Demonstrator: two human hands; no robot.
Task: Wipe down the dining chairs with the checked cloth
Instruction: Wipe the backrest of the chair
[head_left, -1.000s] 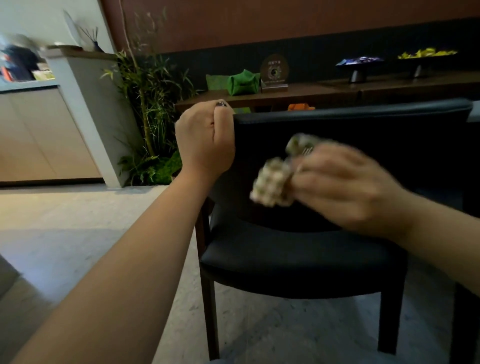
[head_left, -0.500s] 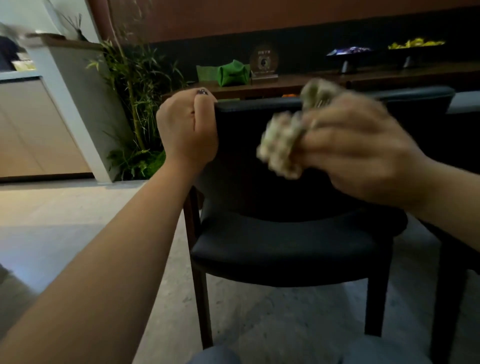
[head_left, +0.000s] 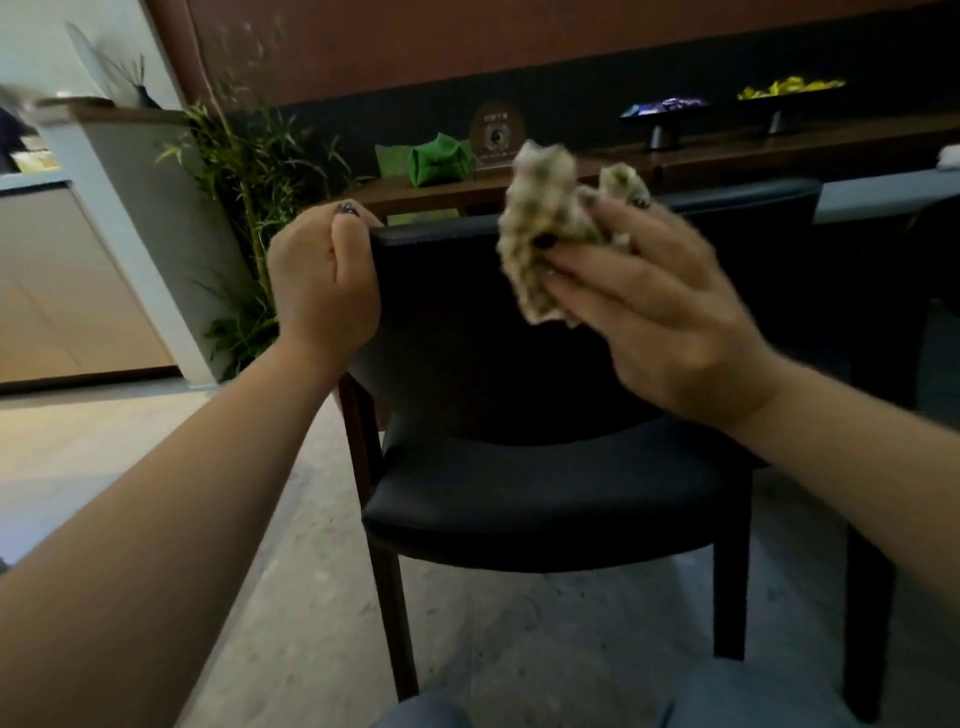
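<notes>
Foremost, one dining chair (head_left: 545, 488): smooth black leather-like upholstery on a curved backrest and a rounded padded seat, carried on straight dark wooden legs, standing on a pale speckled stone-look floor (head_left: 322, 597).

Left hand (head_left: 322, 280): fingers clenched over the top left corner of the backrest, dark polish on the one nail that shows.

Right hand (head_left: 660, 312): fingers and thumb curled round the cloth (head_left: 545, 234), dark nails, held up before the upper backrest. Whether the cloth touches the upholstery is not clear, as hand and fabric are blurred.

Cloth: checked weave in cream and dull green, soft and bunched into a lumpy wad, its folds rising above the fingertips at the level of the chair's top edge.

Behind the chair, a long dark wooden sideboard (head_left: 779, 150) bearing:
- a green fabric pouch (head_left: 441, 161), puffed and creased;
- a round brown plaque (head_left: 497, 132) with a pale emblem, its writing too small to read;
- two dark pedestal dishes (head_left: 665, 117), one with purple wrapped pieces, one with yellow.

Left of the sideboard, a leafy bamboo-like plant (head_left: 249, 176) against a white pillar (head_left: 130, 218).
</notes>
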